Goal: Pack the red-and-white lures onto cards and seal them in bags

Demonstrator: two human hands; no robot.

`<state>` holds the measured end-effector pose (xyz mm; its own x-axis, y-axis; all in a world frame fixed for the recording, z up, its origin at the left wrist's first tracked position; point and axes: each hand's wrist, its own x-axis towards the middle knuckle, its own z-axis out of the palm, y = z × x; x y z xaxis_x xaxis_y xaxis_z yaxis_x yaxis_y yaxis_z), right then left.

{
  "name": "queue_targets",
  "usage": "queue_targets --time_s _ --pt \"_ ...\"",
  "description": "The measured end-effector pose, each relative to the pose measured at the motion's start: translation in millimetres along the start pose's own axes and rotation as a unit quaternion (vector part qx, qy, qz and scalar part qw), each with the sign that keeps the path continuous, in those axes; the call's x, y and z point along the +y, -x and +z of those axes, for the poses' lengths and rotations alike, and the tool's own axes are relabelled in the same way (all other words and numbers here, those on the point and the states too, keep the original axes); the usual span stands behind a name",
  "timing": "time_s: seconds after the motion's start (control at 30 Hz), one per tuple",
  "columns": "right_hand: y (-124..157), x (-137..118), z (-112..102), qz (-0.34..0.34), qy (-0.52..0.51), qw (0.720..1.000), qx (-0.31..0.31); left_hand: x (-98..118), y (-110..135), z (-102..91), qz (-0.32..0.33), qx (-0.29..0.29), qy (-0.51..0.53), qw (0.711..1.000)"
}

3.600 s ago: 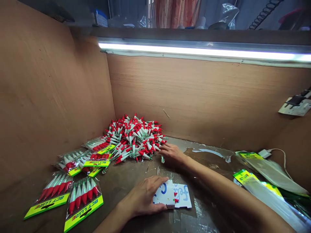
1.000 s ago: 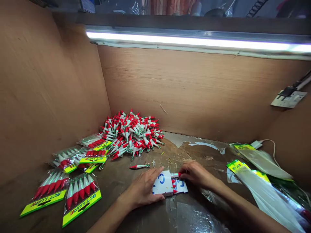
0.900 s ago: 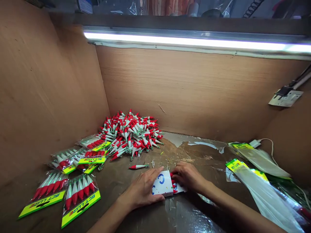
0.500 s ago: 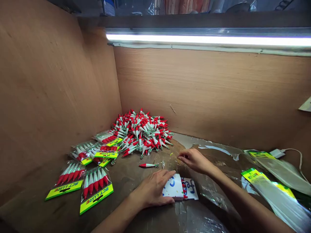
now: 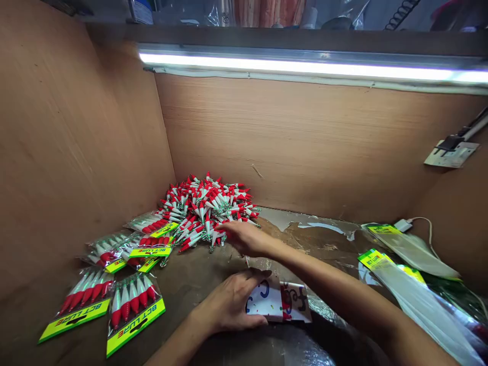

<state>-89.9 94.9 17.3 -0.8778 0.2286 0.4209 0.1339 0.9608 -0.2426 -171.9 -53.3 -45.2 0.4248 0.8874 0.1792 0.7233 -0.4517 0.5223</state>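
Note:
My left hand (image 5: 229, 305) lies over the left half of a white card (image 5: 267, 302) with blue handwriting. Its fingers rest on top and its thumb is at the near edge, holding the card to the bench. Red lure tips (image 5: 285, 302) show in the card's middle. My right hand (image 5: 246, 238) reaches across to the near edge of a big heap of red and white lures (image 5: 208, 208). Its fingers are drawn together among the nearest lures, and what they pinch is hidden.
Sealed lure packs with yellow-green headers (image 5: 133, 310) lie in a row at the left. Empty clear bags with the same headers (image 5: 404, 284) are stacked at the right by a white cable (image 5: 423, 221). Brown board walls (image 5: 305, 142) close in the bench at the back and left.
My right hand left the card and swung left to the heap. The single lure that lay between heap and card no longer shows. My left hand stayed on the card.

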Motion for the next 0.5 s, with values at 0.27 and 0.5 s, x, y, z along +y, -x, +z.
queue_targets --time_s 0.27,0.5 --pt "189 41 -73 0.315 -0.238 0.916 0.070 -6 -1 4.0 0.023 0.013 0.032 0.999" --pt "232 28 -29 0.382 -0.343 0.848 0.130 -13 -7 13.0 0.025 0.016 0.026 0.999"
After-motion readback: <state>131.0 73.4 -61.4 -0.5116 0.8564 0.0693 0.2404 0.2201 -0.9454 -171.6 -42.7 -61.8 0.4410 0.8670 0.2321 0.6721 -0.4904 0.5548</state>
